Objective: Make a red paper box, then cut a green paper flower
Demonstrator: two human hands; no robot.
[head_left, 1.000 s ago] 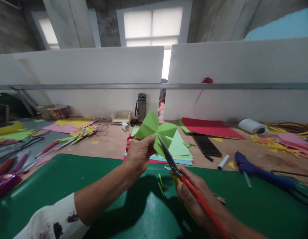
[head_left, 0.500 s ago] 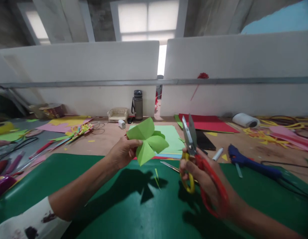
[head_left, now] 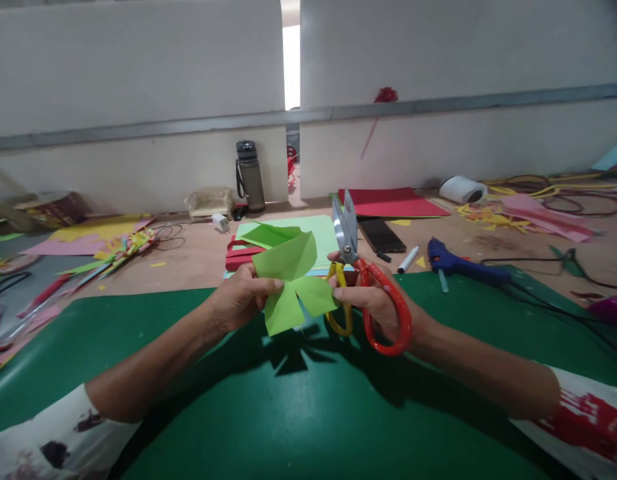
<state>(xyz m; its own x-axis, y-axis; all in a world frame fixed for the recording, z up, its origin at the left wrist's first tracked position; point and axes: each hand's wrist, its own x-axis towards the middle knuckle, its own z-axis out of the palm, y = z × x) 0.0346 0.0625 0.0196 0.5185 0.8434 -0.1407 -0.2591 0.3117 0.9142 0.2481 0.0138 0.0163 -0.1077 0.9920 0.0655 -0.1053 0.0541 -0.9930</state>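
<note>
My left hand (head_left: 241, 297) pinches a light-green paper cutout (head_left: 288, 263) with several petal-like lobes, held above the green mat. Its upper lobe is creased, and a slit parts the lower ones. In my right hand (head_left: 376, 303) is a pair of scissors (head_left: 347, 250) with one red and one yellow handle loop. Their blades point up and stand apart, clear of the paper. My right thumb and fingertips are at the cutout's right lobe and seem to touch it. The cutout's shadow falls on the mat (head_left: 288, 427) below.
Behind the cutout lie stacked paper sheets (head_left: 323, 230). To the right are a phone (head_left: 382, 236), a white marker (head_left: 408, 259), a blue glue gun (head_left: 463, 263) with its cord, and red sheets (head_left: 398, 201). A dark bottle (head_left: 251, 177) stands near the wall; paper flowers (head_left: 131, 250) lie left.
My right hand has moved left with the scissors, bringing its fingertips to the cutout's right lobe. My left hand keeps its pinch. The view has tilted down and turned right.
</note>
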